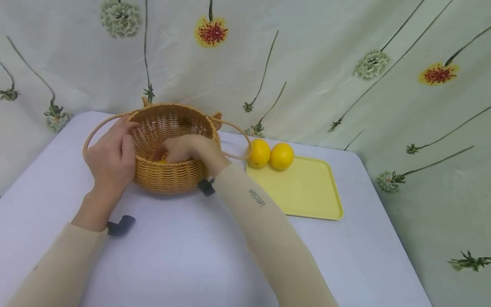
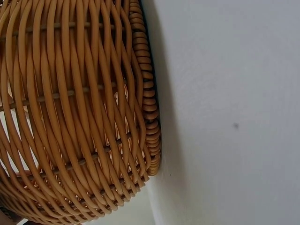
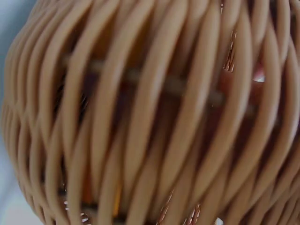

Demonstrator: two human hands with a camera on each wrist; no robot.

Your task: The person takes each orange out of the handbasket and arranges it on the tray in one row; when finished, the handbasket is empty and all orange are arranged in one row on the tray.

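A round wicker basket (image 1: pixel 172 175) stands on the table at the left, its woven side also filling much of the left wrist view. My left hand (image 1: pixel 113 155) grips its left rim. Over the near right rim, my right hand (image 1: pixel 182 148) reaches down inside, fingers pointing into the basket. Just below those fingers shows a small bit of an orange (image 1: pixel 163 161), the rest of it hidden by the hand and the basket wall. I cannot tell whether the fingers have closed round it. The right wrist view shows mostly wicker, with orange patches through the gaps.
Right of the basket lies a yellow tray (image 1: pixel 307 192), with two oranges (image 1: pixel 281 156) side by side at its back left. One basket handle (image 1: pixel 239 132) loops out toward them. A flower-patterned curtain (image 1: pixel 307 64) hangs behind the white table (image 1: pixel 184 256).
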